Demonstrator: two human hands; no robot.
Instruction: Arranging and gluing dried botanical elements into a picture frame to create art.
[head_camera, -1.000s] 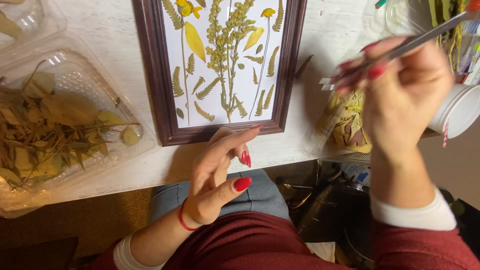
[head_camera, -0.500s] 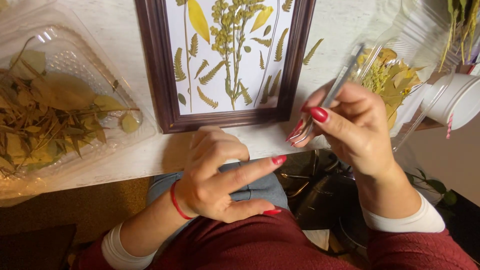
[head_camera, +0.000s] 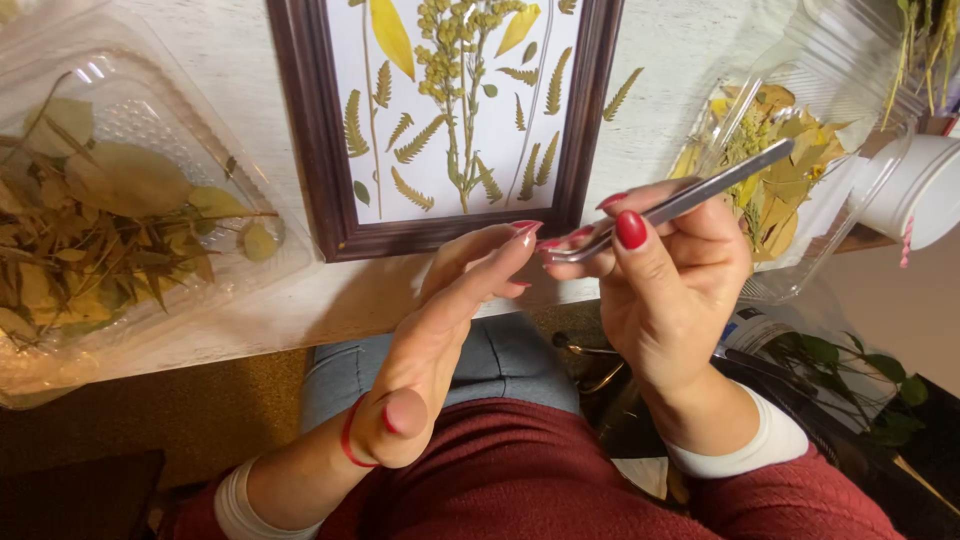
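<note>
Our right hand (head_camera: 670, 300) pinches tweezers (head_camera: 670, 205) at the desk's (head_camera: 240, 60) near edge, tips meeting our left hand's (head_camera: 450, 330) straightened fingertips (head_camera: 520, 235), below the frame (head_camera: 300, 120) for close work.

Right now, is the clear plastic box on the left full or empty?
Partly full. The clear plastic box holds a loose pile of dried leaves and stems across its floor, with its lid open.

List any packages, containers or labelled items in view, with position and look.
Clear plastic clamshell tray: left on table, holds dried yellow-green leaves.
Clear plastic container: right, beyond right hand, holds yellow pressed leaves.
White cup: far right edge, round, on its side.
Labelled can: below table, right; round, blue-white label.
</note>
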